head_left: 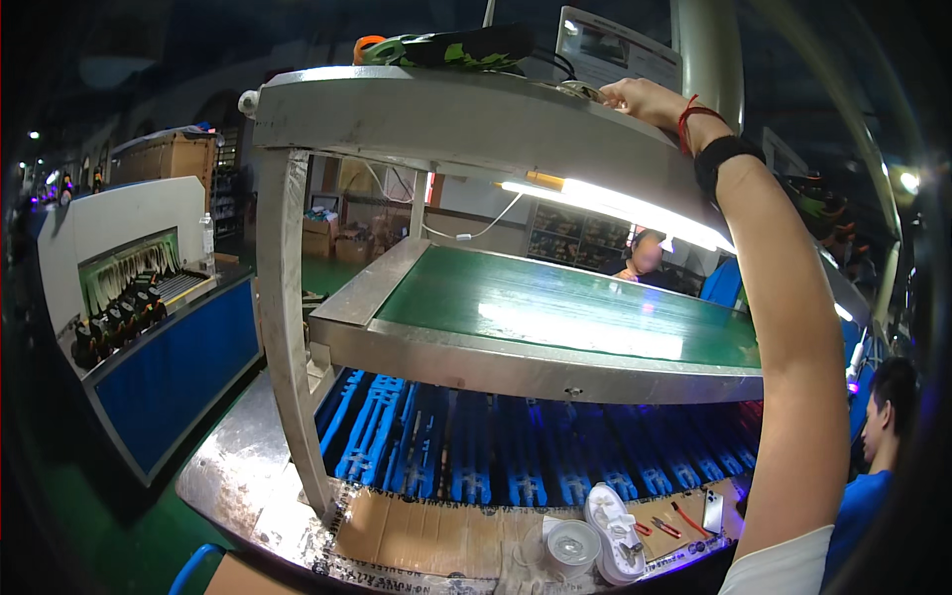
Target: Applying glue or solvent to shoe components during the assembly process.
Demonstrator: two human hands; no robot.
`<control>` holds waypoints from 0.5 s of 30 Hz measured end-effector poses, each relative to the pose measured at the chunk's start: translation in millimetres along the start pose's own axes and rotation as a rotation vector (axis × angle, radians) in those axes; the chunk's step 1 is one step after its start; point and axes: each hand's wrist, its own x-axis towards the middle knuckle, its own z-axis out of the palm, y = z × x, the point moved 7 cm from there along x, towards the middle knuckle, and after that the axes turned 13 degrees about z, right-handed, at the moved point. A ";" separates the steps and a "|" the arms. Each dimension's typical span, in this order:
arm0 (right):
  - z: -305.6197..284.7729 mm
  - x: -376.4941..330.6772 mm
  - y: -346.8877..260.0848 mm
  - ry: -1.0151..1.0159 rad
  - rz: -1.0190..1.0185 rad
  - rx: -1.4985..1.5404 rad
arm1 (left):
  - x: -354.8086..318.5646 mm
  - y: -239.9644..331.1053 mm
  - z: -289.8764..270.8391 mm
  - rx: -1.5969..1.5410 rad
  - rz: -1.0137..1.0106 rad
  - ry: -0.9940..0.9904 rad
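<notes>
My right hand point(643, 100) is raised to the top shelf point(476, 114) of a metal-framed workstation. The fingers are curled at the shelf's upper edge, round or against a small object point(583, 91) too hidden to name. A red string and a black band circle that wrist. Left of the hand, a black and green shoe-like item point(446, 48) with an orange end lies on the same shelf. My left hand is out of view.
Below runs a green conveyor belt point(555, 302) under a lit tube lamp point(635, 210). Lower, blue slatted rollers point(466, 446) border a cardboard-covered ledge point(416, 535) with a cup point(573, 547), a white shoe-shaped tray point(613, 531), red-handled tools point(662, 528) and a phone point(712, 511). Two people are nearby.
</notes>
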 end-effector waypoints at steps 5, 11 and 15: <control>-8.4 -10.7 -15.5 -0.015 -0.046 -0.041 | 3.0 -3.5 0.4 -0.017 -0.007 0.011; -8.6 -8.7 -26.8 0.093 -0.039 -0.300 | 7.1 -8.5 -3.0 -0.015 -0.004 -0.010; -15.4 -4.7 -27.5 0.288 -0.041 -0.457 | 7.0 -10.5 -5.1 -0.026 -0.005 -0.015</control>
